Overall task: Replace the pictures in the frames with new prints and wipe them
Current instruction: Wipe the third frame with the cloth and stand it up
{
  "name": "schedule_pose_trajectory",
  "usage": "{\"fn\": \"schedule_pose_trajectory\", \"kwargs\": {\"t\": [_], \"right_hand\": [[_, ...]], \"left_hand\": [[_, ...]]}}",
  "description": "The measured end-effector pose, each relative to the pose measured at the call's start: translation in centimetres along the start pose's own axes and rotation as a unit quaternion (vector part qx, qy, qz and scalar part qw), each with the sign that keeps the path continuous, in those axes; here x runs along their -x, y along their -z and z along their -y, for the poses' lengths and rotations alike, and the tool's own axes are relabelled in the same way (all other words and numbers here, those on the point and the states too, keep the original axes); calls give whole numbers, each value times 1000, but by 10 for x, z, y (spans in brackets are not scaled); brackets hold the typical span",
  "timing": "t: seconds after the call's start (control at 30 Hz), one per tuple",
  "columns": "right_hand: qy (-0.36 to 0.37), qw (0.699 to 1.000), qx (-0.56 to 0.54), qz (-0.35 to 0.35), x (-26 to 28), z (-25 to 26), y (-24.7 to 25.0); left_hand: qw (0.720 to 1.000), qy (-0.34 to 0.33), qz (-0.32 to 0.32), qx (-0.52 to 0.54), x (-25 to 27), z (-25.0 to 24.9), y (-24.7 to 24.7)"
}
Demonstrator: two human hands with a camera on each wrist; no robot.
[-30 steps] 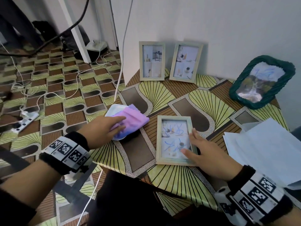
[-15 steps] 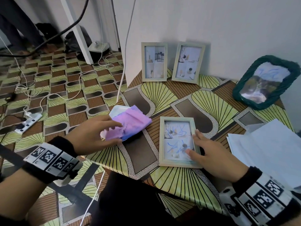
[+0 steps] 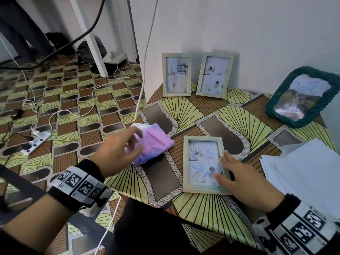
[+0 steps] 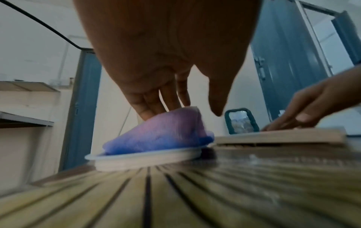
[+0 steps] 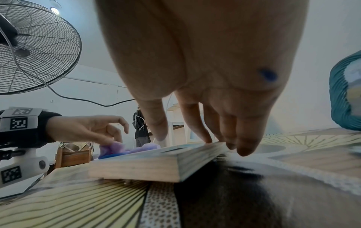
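Note:
A pale wooden frame (image 3: 202, 162) lies flat on the patterned table (image 3: 239, 126), its picture scribbled with blue lines. My right hand (image 3: 220, 166) rests on its right edge with straight fingers (image 5: 244, 148) pressing the wood (image 5: 136, 168). To the left, a folded purple and blue cloth (image 3: 156, 144) sits on a shallow white dish (image 4: 144, 158). My left hand (image 3: 134, 142) hovers over the cloth, its fingertips (image 4: 156, 111) touching the cloth's far side and its thumb held apart in the air.
Two more pale frames (image 3: 176, 74) (image 3: 214, 74) lean upright against the wall at the back. A green woven frame (image 3: 299, 96) leans at the back right. White sheets of paper (image 3: 303, 172) lie at the right. Cables and a power strip (image 3: 35, 142) cover the floor at left.
My left hand has lifted its palm off the cloth, so only the fingertips touch it now. The right hand and the flat frame have stayed put.

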State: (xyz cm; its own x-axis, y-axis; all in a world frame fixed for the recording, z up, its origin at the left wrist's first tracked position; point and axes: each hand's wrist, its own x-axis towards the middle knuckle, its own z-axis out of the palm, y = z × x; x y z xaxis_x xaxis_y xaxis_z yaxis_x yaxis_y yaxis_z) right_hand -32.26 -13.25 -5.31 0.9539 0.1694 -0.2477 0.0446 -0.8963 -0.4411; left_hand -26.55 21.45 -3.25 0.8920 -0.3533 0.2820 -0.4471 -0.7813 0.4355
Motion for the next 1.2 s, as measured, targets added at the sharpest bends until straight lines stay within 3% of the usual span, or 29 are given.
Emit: {"fn": "schedule_pose_trajectory", "kwargs": {"t": [0.1,0.23,0.3,0.43,0.83,0.9,1.0,1.07,1.13,1.2], "right_hand": [[0,1000,-2,-2,0,0,0],[18,1000,-20,-15,2,-2,1],[32,999,-28,-22,2,-3,0],[44,999,-17,-6,0,-2,-2],[54,998,9,11,0,1,-2],[55,998,13,12,-1,-1,-1],[55,998,14,14,-2,-2,0],[58,998,12,11,-3,-2,1],[59,998,9,5,-4,-3,3],[58,998,9,1,-5,-3,4]], "left_hand": [[993,-8,116,5,3,-2,-11],[993,-38,111,13,6,11,-1],[987,-63,140,-36,6,22,10],[951,-69,264,-146,2,40,20],[953,-184,149,-189,-16,24,16],[955,-169,184,-158,-16,20,17],[940,-90,320,-83,-24,18,25],[930,-48,364,-30,-40,21,32],[938,-42,343,-8,-61,21,35],[955,-60,284,-58,-81,20,32]]}}
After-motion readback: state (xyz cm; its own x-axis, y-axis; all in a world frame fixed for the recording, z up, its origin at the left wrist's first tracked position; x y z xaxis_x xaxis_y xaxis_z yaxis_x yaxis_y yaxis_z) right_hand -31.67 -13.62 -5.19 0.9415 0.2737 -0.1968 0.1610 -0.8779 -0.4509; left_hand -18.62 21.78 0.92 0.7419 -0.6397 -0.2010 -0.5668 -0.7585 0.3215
